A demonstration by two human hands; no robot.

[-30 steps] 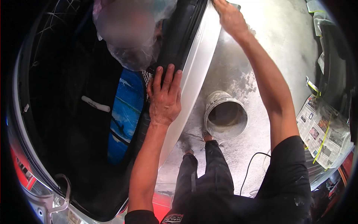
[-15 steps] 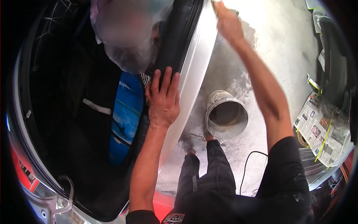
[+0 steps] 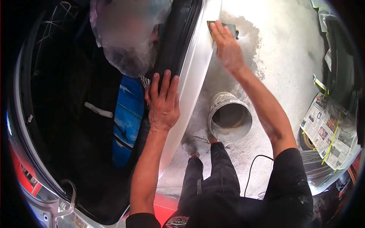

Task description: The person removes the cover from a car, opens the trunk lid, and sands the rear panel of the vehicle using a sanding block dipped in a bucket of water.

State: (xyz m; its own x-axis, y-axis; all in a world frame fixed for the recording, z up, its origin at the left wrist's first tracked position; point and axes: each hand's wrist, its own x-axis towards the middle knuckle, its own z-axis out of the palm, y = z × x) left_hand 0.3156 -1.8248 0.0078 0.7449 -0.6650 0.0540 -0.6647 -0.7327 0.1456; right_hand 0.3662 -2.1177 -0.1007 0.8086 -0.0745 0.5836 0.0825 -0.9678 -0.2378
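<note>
My left hand (image 3: pixel 162 102) lies with fingers stretched out on the dark trim along the edge of an open vehicle compartment (image 3: pixel 68 152). Beside it runs a white body panel (image 3: pixel 192 74). Farther up this panel, my right hand (image 3: pixel 228 47) presses a dark sanding pad (image 3: pixel 230 29) with a yellowish edge against the panel's outer side. The pad is partly covered by my fingers, so its exact make is unclear. Left of my left hand, a blue board with a wave picture (image 3: pixel 128 114) sits inside the compartment.
A worn bucket (image 3: pixel 249 123) stands on the wet, stained floor (image 3: pixel 281 57) near my feet. Translucent plastic (image 3: pixel 131 60) bulges inside the compartment, partly blurred. A white tube-like piece (image 3: pixel 98 109) lies there too. Taped newspaper (image 3: pixel 323 131) covers another vehicle at right; a black cable (image 3: pixel 249 174) crosses the floor.
My right hand has moved down along the white panel, bringing the pad into fuller view. My left hand stays on the edge, shifted only slightly in the picture.
</note>
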